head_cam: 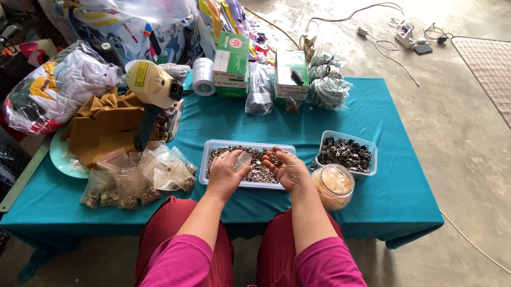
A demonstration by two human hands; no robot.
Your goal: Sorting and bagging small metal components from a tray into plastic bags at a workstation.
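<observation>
Your left hand [225,173] was over the near left part of the shallow rectangular white plastic tray of small metal eyelets [212,149], which lay at the middle of the near edge of the teal-covered low counter [385,176]. Its grip was pinching a small clear plastic bag [241,161] at the mouth. Your right hand [287,169] was over the near right part of the same tray, just beside the bag. Its fingers were curled inward with the tips pressed together on a few eyelets; the exact number could not be told.

Right of the tray, toward the right edge of the counter, stood a clear rectangular plastic tub of dark metal clips [348,153]. Just nearer than the tub, touching your right wrist, stood a round clear plastic jar with pale contents [333,186].

Left of the tray, at the near left part of the counter, lay a heap of small clear filled plastic bags [138,178], each with eyelets in the bottom. Behind the heap a yellow and black handheld power tool [152,91] rested on a folded piece of brown cloth [102,124].

Along the far edge of the counter stood two green and white cardboard boxes [232,64], a roll of white tape [204,76] and several tied plastic bags [328,85].
</observation>
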